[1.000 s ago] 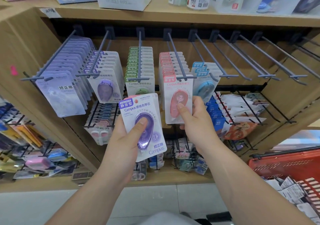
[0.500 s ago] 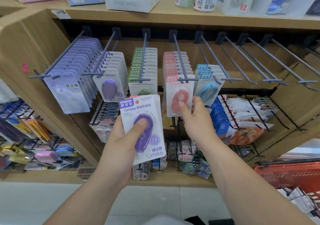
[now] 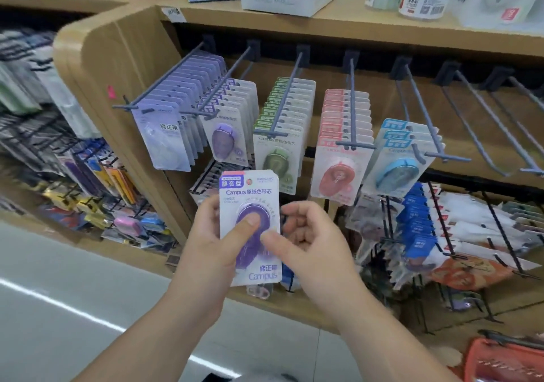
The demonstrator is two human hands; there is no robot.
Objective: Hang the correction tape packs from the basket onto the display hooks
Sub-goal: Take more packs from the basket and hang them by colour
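Purple correction tape pack (image 3: 250, 193) stands upright, long axis vertical — left hand (image 3: 206, 243) clamps it, right hand (image 3: 312, 243) pinches its right edge; matching hook (image 3: 206, 113) waits above-left.

Held pack (image 3: 250, 197) before hooks (image 3: 353, 145); basket (image 3: 500, 364) lower right (partly cropped).

Lone head-worn view, forward and downward, near the display hooks (image 3: 352, 108)
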